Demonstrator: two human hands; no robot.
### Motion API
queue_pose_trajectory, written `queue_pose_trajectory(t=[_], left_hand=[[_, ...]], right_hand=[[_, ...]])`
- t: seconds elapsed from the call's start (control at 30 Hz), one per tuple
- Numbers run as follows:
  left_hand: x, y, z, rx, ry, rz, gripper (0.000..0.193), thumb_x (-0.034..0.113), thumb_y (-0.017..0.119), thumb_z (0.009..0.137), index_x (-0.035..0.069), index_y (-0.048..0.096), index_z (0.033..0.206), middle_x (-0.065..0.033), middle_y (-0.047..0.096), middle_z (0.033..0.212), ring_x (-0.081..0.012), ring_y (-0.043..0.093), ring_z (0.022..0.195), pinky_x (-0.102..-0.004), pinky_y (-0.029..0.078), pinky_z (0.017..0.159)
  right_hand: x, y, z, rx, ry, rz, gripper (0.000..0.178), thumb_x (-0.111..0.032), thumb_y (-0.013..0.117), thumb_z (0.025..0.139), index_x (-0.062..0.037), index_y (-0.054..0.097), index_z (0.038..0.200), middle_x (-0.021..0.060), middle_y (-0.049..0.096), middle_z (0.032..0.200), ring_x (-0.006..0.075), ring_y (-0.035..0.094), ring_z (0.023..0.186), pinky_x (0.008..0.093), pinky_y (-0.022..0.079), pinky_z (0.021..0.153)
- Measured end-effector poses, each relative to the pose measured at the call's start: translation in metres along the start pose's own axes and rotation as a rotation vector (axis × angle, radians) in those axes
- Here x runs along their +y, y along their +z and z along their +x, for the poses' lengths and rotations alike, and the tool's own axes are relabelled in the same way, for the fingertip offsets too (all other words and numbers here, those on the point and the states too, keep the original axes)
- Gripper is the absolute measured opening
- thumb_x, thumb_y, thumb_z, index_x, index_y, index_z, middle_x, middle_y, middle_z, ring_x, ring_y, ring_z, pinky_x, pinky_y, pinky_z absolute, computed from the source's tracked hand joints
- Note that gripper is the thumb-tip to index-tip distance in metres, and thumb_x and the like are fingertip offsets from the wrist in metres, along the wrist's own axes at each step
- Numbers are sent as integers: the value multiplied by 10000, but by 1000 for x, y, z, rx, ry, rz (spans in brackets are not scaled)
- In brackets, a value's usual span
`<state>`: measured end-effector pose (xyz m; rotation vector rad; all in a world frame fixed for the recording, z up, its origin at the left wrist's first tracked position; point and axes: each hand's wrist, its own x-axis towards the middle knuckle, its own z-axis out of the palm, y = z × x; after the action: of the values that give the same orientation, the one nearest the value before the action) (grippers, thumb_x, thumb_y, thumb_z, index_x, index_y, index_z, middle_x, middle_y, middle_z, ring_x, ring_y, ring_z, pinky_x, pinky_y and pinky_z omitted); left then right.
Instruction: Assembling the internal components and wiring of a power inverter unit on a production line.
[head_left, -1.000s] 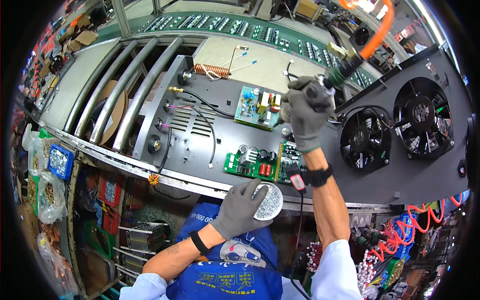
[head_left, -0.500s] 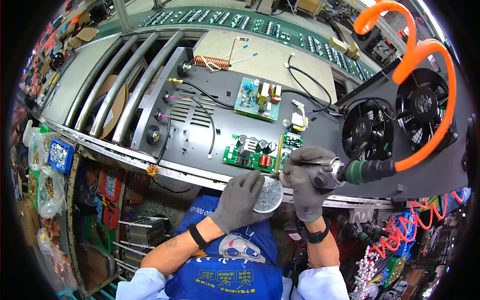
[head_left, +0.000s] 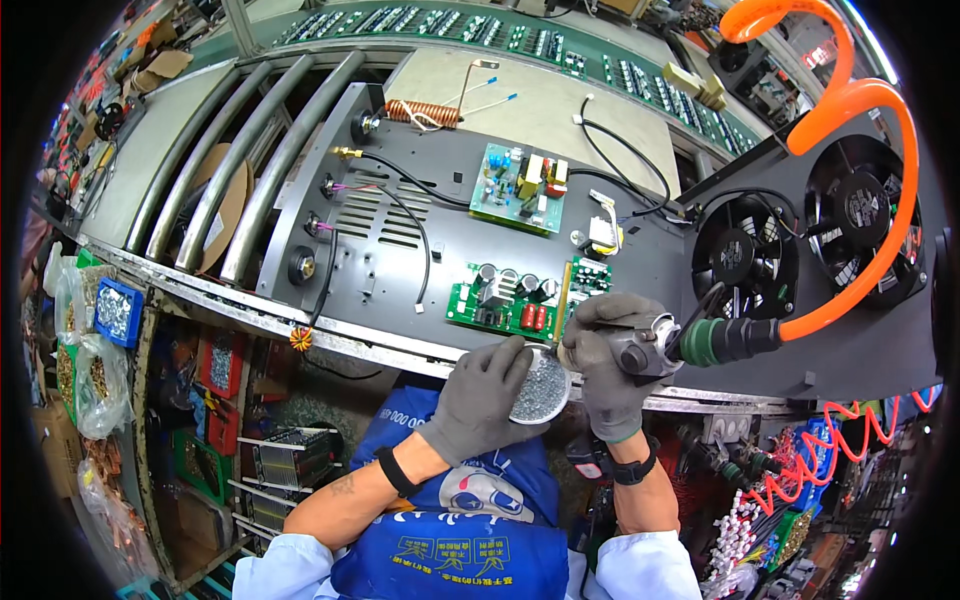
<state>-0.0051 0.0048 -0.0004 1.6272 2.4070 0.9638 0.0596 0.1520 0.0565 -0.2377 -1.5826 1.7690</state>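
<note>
In my left hand [head_left: 482, 395], gloved in grey, is a round white bowl [head_left: 541, 421] of small silvery screws [head_left: 540, 390], gripped at its left rim in front of the bench edge. My right hand [head_left: 607, 380], also gloved, is wrapped round an air screwdriver [head_left: 645, 350]. The tool's front end points left toward the bowl's far rim; fingers partly cover its tip. Just beyond both hands, a green circuit board [head_left: 500, 298] with capacitors and red parts lies in a dark metal chassis [head_left: 385, 290].
An orange coiled air hose [head_left: 900, 200] runs from the tool across two black fans [head_left: 740, 255] at right. Another circuit board [head_left: 517, 190] and loose black cables lie in the chassis. Steel rollers [head_left: 275, 185] are at left; screw bins [head_left: 118, 310] hang below them.
The bowl has shifted slightly right, and its screws look more spread out. The driver has turned a little in my right hand, which stays beside the bowl.
</note>
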Motion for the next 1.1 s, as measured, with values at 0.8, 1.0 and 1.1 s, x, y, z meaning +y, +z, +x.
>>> queue_pose_trajectory(t=[0.8,1.0,1.1], left_hand=[[-9,0,-3,-10,9,-17,842,535,778,654,9,551,1271,-145,501,1302,-305,545,1026,-406,481,852],[-13,1,-4,-27,16,-26,852,561,761,679,5,537,1284,-150,488,1324,-298,531,1066,-404,483,869],[-15,2,-3,-40,18,-35,847,571,749,692,3,537,1283,-152,485,1330,-294,528,1080,-402,480,881]], right_hand=[[22,116,167,-33,-244,-4,189,72,637,740,15,616,918,74,670,812,113,626,662,250,506,584],[43,113,177,-49,-122,-105,225,79,577,746,26,599,963,135,667,835,154,635,616,258,493,539],[41,111,177,-55,-235,-139,254,90,567,745,43,593,993,151,659,836,165,627,603,268,478,481]])
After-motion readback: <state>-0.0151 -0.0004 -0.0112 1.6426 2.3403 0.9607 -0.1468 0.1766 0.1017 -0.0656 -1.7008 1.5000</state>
